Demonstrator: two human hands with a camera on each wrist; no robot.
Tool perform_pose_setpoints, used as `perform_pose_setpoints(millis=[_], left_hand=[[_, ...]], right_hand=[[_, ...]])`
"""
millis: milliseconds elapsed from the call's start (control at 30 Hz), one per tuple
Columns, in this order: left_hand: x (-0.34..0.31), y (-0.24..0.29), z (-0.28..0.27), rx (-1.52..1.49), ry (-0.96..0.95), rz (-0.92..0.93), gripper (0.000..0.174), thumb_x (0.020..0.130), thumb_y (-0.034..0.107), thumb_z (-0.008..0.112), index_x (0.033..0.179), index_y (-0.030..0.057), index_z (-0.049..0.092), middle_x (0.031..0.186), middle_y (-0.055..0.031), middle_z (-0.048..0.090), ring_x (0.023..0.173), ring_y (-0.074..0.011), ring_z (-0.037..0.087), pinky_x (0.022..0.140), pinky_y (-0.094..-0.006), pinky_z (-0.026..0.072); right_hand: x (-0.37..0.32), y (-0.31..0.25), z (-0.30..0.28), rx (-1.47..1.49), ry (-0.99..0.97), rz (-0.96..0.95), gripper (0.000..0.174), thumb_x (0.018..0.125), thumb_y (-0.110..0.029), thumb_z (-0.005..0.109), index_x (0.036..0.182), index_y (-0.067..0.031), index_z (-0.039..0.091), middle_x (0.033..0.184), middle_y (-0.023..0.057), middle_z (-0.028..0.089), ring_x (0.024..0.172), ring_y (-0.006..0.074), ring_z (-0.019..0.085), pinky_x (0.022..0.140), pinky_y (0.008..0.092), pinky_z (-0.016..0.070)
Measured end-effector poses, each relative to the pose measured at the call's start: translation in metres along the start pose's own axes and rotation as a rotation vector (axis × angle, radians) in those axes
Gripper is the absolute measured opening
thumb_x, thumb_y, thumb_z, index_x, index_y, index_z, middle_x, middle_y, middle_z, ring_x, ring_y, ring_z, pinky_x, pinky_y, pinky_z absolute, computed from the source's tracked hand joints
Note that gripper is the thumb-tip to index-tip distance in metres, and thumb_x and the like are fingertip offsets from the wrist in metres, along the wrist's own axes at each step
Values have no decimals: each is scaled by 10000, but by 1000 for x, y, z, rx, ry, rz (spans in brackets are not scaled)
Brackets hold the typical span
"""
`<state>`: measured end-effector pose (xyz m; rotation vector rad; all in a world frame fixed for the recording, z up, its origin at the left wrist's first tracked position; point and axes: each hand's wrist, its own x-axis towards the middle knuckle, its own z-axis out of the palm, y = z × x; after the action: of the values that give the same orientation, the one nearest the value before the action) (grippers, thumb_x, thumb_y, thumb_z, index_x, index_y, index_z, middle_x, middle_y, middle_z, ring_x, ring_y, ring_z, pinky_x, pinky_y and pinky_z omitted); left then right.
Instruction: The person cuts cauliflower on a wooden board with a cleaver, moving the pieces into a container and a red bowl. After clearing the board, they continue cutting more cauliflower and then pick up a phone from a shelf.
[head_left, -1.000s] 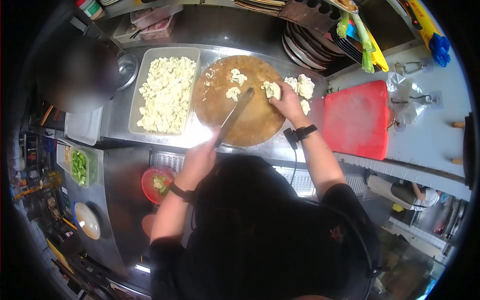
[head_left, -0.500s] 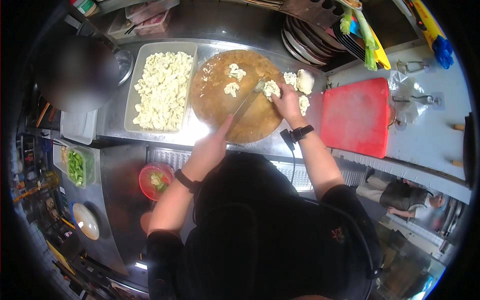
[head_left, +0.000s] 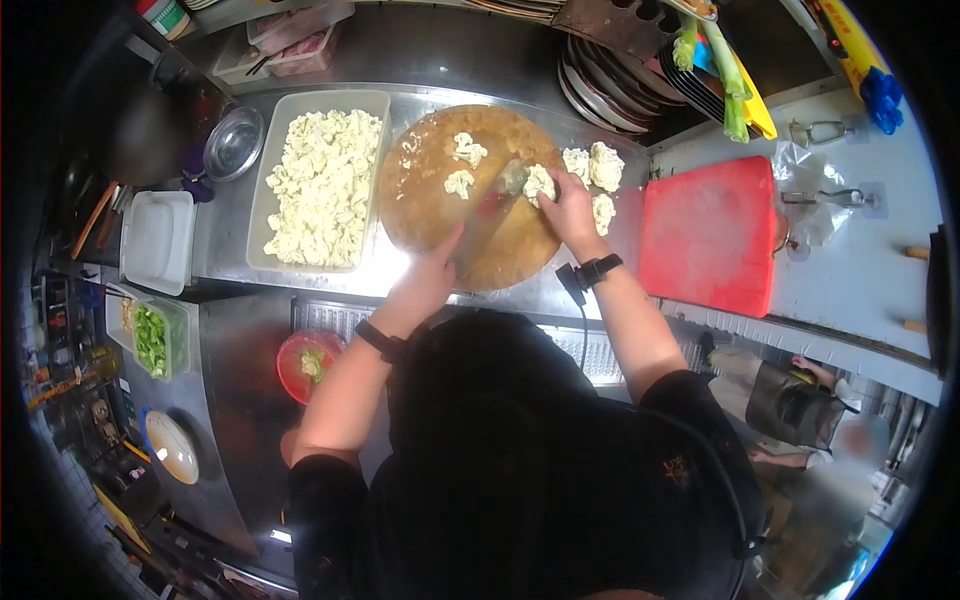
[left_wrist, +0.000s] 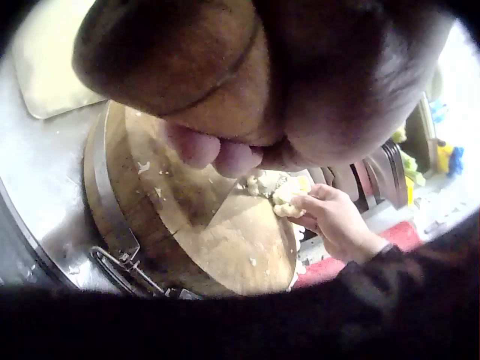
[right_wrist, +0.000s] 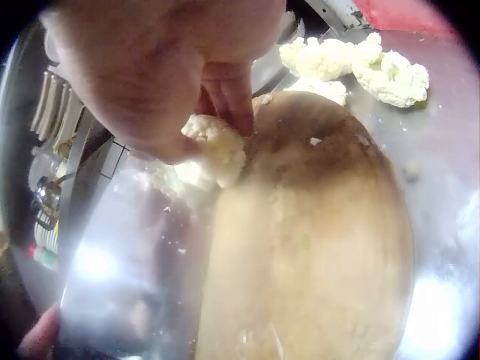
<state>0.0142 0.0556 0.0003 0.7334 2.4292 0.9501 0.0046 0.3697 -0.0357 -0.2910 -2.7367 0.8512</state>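
head view: gripping the knife with the left hand, pinching a cauliflower floret beside it in the right hand, seemingly for steadiness; using the round board for holding 2 loose florets, too.

The knife in my left grip has a smooth, shiny metal blade; the cauliflower in my right grip is rough and matt. The chopping block is scuffed wood with a metal band. The worktop is glossy metal, the tub cloudy plastic.
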Motion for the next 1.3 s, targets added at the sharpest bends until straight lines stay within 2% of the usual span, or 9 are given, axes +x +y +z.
perform_pose_setpoints(millis=[100,167,200,267,400,567,733,1033,1300], left_hand=[[-3,-7,0,-256,166,112,713,999,81,565,1653,231,324,815,-289,690,765,-463,694,736,-516,561],[-12,22,-26,-372,-64,-266,733,995,70,575,1658,241,312,801,-278,683,767,-454,692,745,-504,557],[-15,16,-21,-370,-71,-268,733,995,70,575,1658,241,312,801,-278,683,767,-454,692,745,-504,557],[-19,-1,-8,-202,75,-126,735,982,62,590,1650,234,335,779,-268,669,746,-445,683,718,-502,546],[-39,5,-21,-77,109,-79,728,962,50,601,1633,223,376,771,-253,663,735,-439,677,696,-512,534],[-60,5,-24,161,195,194,723,937,27,613,1611,206,423,792,-190,658,705,-407,672,659,-511,546],[-59,12,-20,280,133,202,762,902,15,619,1611,217,430,792,-157,646,659,-381,666,617,-487,556],[-60,13,-20,318,137,208,790,870,27,624,1614,205,427,768,-149,638,623,-369,669,585,-476,561],[-45,31,-1,398,78,143,781,881,-2,557,1624,191,413,741,-158,655,644,-362,691,598,-468,570]], right_hand=[[-4,-15,-14,227,-18,193,347,847,-174,786,1129,-2,679,1041,224,737,961,418,713,870,470,583],[-3,-33,-31,113,-67,183,341,850,-194,785,1108,-2,674,1002,224,743,929,420,720,848,476,585],[-6,-37,-35,-4,-111,177,337,853,-213,785,1088,-1,670,963,224,750,897,423,726,826,482,588],[-8,-31,-28,-45,-150,139,342,857,-222,782,1085,6,671,956,237,746,904,424,726,828,486,584],[-10,-23,-14,-98,-137,61,327,863,-219,781,1069,17,685,971,270,736,921,435,722,835,497,579],[-11,-13,-7,-125,-82,-14,302,850,-215,804,1019,21,719,945,255,733,878,415,724,804,475,584],[-9,-23,-3,-161,-60,-19,318,830,-229,831,1003,20,735,919,231,733,838,394,725,772,456,585],[-12,-45,-8,-106,-127,107,340,799,-246,864,985,14,747,974,230,739,932,404,708,858,472,572],[-22,-45,3,-201,-42,-50,309,781,-150,855,991,16,700,980,215,692,944,406,674,837,490,553]])
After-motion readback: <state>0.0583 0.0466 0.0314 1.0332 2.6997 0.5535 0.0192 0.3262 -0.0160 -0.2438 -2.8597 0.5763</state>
